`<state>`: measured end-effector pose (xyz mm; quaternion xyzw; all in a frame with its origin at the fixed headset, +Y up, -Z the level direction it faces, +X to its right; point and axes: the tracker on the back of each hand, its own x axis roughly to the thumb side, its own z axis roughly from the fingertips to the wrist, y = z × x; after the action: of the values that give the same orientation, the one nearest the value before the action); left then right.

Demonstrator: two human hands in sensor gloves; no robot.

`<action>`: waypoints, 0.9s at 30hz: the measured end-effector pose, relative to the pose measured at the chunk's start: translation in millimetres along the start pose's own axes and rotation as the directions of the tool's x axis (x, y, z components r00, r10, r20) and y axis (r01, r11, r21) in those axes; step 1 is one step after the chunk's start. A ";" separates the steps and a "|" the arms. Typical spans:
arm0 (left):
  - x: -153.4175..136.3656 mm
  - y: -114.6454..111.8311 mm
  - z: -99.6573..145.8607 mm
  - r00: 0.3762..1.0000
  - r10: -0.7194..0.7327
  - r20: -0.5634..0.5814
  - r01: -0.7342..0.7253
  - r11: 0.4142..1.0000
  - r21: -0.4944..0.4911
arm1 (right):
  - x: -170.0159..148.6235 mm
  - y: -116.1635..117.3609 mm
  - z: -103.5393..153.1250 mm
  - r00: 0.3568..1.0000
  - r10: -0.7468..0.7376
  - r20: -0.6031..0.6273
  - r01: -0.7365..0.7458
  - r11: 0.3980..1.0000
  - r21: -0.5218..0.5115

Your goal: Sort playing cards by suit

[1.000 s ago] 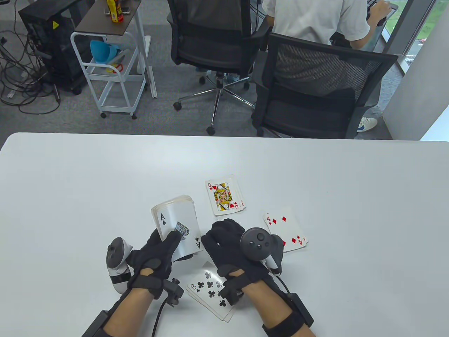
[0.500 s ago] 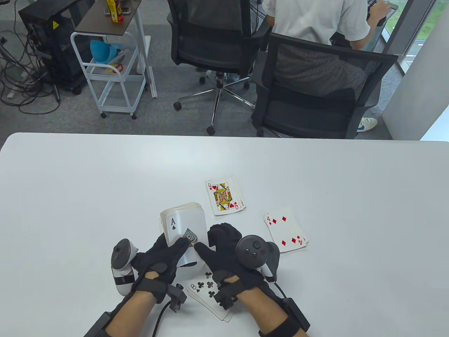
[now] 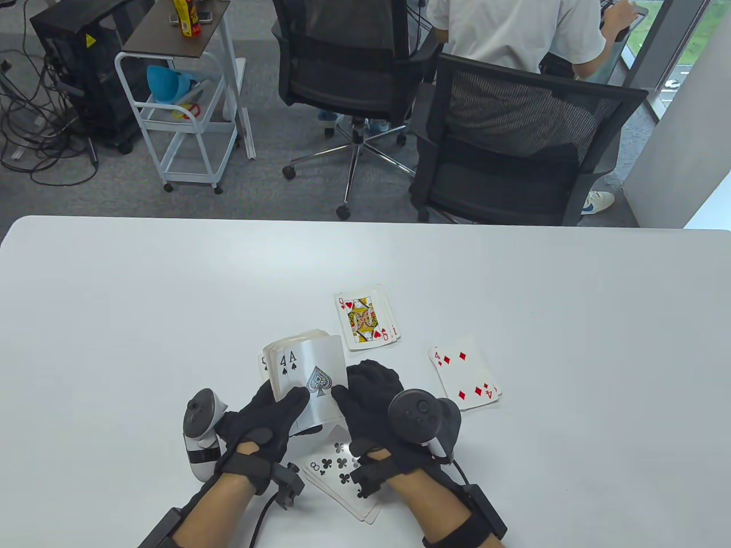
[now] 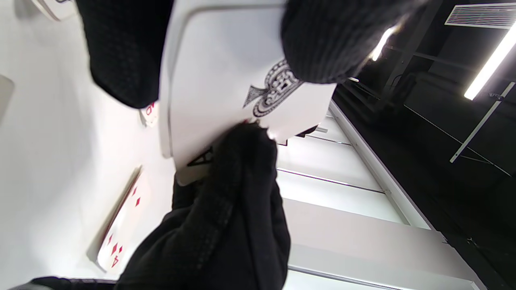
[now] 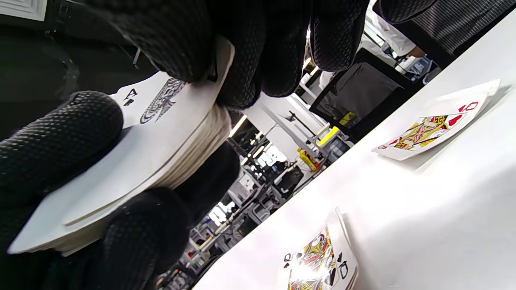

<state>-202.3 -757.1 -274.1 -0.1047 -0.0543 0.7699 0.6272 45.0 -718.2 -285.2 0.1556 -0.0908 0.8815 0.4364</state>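
My left hand (image 3: 273,412) grips a face-up deck (image 3: 297,349) just above the table, thumb lying across its top. The ace of spades (image 3: 317,381) on top is pushed a little to the right, so the index of a 4 of spades (image 3: 283,362) shows beneath it. My right hand (image 3: 365,394) pinches the ace's right edge, thumb on its face and fingers behind. Three face-up piles lie on the table: hearts topped by a queen (image 3: 364,318), diamonds topped by a 4 (image 3: 464,374), and clubs topped by an 8 (image 3: 338,476), partly under my right wrist.
In the right wrist view a black-suit queen (image 5: 318,257) lies on the white table (image 3: 114,319) under my hands, and the queen of hearts (image 5: 435,129) lies farther off. Beyond the far edge stand office chairs (image 3: 514,142), a seated person (image 3: 514,28) and a white cart (image 3: 183,114).
My right hand came in from the right and took the ace. The ace slid right off the deck, baring the 4 of spades. The deck shifted slightly right.
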 end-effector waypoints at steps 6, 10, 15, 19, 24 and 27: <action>0.4 4.9 -0.3 0.999 0.039 -0.003 -0.039 0.999 0.020 | -3.9 -1.2 -1.7 1.000 0.004 -0.023 -0.004 1.000 0.010; 6.2 12.1 -0.6 0.998 0.060 0.031 -0.061 0.997 0.052 | -8.8 -4.9 -3.3 0.999 0.003 -0.050 -0.004 1.000 -0.011; 20.9 24.7 0.8 0.987 0.121 0.103 -0.129 0.989 0.078 | -23.7 -11.8 -7.3 0.989 -0.053 -0.141 0.047 0.998 -0.041; 32.7 32.8 2.4 0.976 0.147 0.159 -0.163 0.983 0.089 | -28.9 -7.5 -10.6 0.976 -0.055 -0.212 0.059 0.998 0.016; 42.5 41.4 3.2 0.961 0.182 0.208 -0.208 0.972 0.106 | -19.1 9.1 -23.5 0.967 0.096 -0.235 -0.050 0.980 0.195; 46.7 45.4 3.8 0.951 0.197 0.237 -0.229 0.966 0.119 | -7.5 24.6 -37.7 0.958 0.190 -0.217 -0.128 0.954 0.272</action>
<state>-255.4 -720.7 -284.5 0.0231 -0.0566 0.8419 0.5361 22.3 -727.4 -323.8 0.0947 0.0645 0.9306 0.3477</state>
